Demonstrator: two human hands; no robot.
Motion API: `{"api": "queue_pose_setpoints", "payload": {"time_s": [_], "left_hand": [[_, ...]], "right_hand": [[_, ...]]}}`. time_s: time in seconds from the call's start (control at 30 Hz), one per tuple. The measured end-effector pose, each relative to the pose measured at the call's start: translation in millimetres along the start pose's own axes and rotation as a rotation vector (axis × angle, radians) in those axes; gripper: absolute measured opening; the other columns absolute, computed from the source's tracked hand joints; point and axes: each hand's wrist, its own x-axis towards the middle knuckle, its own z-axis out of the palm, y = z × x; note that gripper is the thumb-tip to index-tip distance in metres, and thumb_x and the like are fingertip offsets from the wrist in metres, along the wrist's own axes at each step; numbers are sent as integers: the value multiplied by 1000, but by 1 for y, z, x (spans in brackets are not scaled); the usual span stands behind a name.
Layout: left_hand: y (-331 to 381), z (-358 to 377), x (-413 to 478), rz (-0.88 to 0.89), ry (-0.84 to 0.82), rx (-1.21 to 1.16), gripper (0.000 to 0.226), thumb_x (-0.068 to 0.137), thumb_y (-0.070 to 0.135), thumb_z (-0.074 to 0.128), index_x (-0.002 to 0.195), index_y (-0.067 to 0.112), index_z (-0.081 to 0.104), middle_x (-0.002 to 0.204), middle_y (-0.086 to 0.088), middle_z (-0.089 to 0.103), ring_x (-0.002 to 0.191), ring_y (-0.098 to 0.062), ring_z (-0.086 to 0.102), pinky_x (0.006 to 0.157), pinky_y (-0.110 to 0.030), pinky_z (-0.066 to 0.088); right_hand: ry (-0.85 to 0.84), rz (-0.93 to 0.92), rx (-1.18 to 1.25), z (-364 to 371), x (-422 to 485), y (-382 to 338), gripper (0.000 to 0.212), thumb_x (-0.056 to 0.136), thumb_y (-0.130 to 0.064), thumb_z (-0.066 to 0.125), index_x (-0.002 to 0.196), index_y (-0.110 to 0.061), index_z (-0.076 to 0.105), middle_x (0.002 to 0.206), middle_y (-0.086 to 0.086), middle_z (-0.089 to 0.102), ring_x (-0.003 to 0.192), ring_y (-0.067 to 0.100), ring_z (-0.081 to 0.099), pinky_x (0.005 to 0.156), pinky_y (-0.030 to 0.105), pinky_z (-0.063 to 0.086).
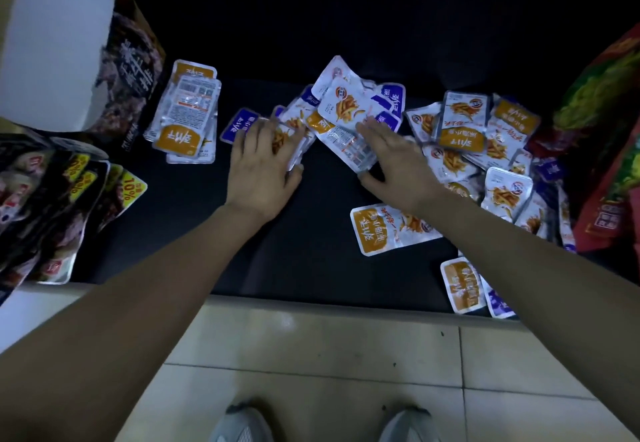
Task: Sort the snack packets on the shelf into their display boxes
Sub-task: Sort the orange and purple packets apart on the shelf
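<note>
1. At the far left of the dark shelf (pixel 311 240), a display box (pixel 59 43) stands with its white flap open. Below it, dark packets (pixel 52 199) with yellow "10%" marks fan out toward the shelf's front edge.
2. Just right of the box lies a neat orange-labelled stack (pixel 187 112), apart from both hands.
3. A purple-labelled packet (pixel 239 126) lies at the outer fingertips of the left hand.
4. The left hand (pixel 263 168) lies flat, fingers straight and slightly spread, pressing on the left part of the middle heap (pixel 349 105) of silver snack packets. Its thumb rests at a packet's edge.
5. The right hand (pixel 394 164) lies flat on the right part of the same heap, fingers straight and close together. Its thumb is spread out by a packet corner; I cannot tell whether it is under that corner.
6. Between the two forearms, a bare strip of shelf runs to the front edge and gives open room.
7. Right of the right hand, a larger loose heap (pixel 485 143) mixes orange and purple labels, its packets overlapping.
8. One orange packet (pixel 384 230) lies partly under the right forearm, and two edge packets (pixel 464 285) lie at the very front of the shelf.
9. Red bags (pixel 609 136) close off the far right, touching the loose heap.
10. Below the shelf edge are a tiled floor (pixel 311 355) and grey shoes (pixel 242 424).
</note>
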Motion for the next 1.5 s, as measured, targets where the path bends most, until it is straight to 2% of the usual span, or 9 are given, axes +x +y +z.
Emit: {"api": "queue_pose_setpoints", "payload": {"time_s": [0.23, 0.43, 0.6, 0.73, 0.93, 1.03, 1.27, 1.37, 1.5], "left_hand": [[-8, -3, 2, -61, -2, -50, 55, 96, 24, 52, 149, 18, 38, 154, -19, 29, 143, -38, 23, 117, -55, 18], [6, -7, 10, 25, 15, -128, 53, 96, 24, 50, 149, 21, 40, 154, -17, 29, 143, -37, 21, 117, -51, 16], [9, -3, 12, 136, 5, -192, 42, 91, 37, 38, 115, 15, 65, 143, -12, 46, 141, -34, 27, 112, -47, 20], [16, -4, 5, 241, 9, -239, 34, 87, 46, 49, 93, 16, 63, 135, -5, 56, 140, -31, 33, 111, -45, 22], [14, -12, -6, 343, -88, -206, 59, 79, 56, 61, 126, 20, 59, 129, 2, 60, 133, -25, 40, 110, -35, 21], [9, -18, -14, 394, -22, -204, 48, 86, 45, 49, 120, 18, 68, 118, 1, 69, 115, -23, 56, 100, -36, 37], [-18, -36, -37, 111, 112, -449, 30, 90, 10, 46, 103, 16, 72, 101, 0, 70, 95, -19, 60, 85, -36, 48], [-29, -45, -47, -174, 128, -597, 23, 91, 6, 53, 110, 17, 60, 100, 3, 64, 86, -12, 58, 77, -35, 50], [-51, -51, -61, -338, 233, -498, 38, 89, 4, 54, 126, 7, 49, 124, -10, 50, 98, -21, 54, 82, -37, 46]], "right_hand": [[185, -17, -16, -1, -13, 8, 32, 77, -33, 60, 103, -14, 60, 104, 6, 52, 102, 29, 51, 89, 40, 37], [73, -54, 44, 7, 6, -4, 67, 85, -40, 67, 144, -18, 44, 150, 7, 39, 135, 28, 36, 109, 47, 31], [108, -145, 130, 7, -3, 0, 45, 77, -13, 70, 121, -12, 61, 120, 7, 58, 109, 27, 51, 91, 38, 41], [83, -131, 176, -1, -16, 14, 41, 76, -23, 62, 116, -13, 63, 118, 4, 59, 109, 24, 53, 93, 35, 41], [96, -54, 79, -1, -19, 9, 58, 74, -51, 47, 115, -13, 61, 124, 6, 55, 114, 25, 51, 98, 44, 41], [50, -146, 70, 1, -21, 3, 66, 80, -57, 47, 134, -20, 54, 148, 0, 42, 136, 18, 35, 109, 34, 20], [-3, -314, 76, 12, -13, -34, 40, 93, -47, 49, 108, -17, 71, 109, -2, 64, 105, 15, 54, 88, 32, 29], [-72, -82, 449, 8, -2, -64, 22, 97, -28, 58, 91, -10, 69, 76, -2, 67, 67, 8, 61, 65, 24, 44], [-166, 131, 841, 3, 24, -100, 15, 98, -21, 57, 104, -9, 65, 81, 4, 73, 50, 8, 58, 50, 14, 43]]}}
